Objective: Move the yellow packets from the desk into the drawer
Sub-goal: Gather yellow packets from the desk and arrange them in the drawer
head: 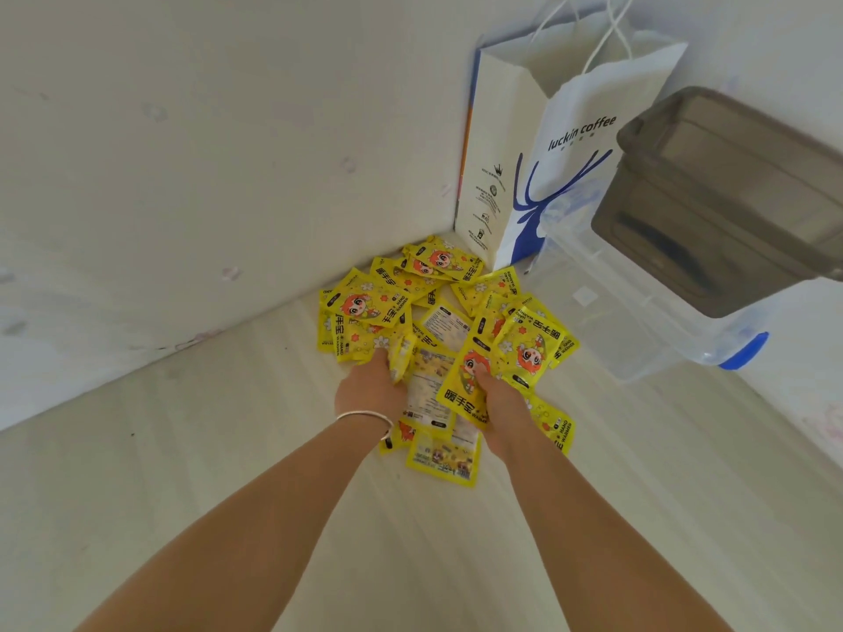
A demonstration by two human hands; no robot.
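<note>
Here: paper bag point(538, 143) upright, contents unseen; left hand point(372, 385) and right hand point(499, 399) clutching yellow packets point(438, 330) in pile on desk point(228, 449).

You see yellow packets point(365, 307), orange-haired cartoon figure, black lettering, white flowers. White paper bag point(565, 143), blue deer motif, blue lettering. Grey-brown translucent box point(730, 198); clear bin point(638, 330), blue latch. Pale desk point(228, 449). Silver bracelet point(365, 419).
</note>
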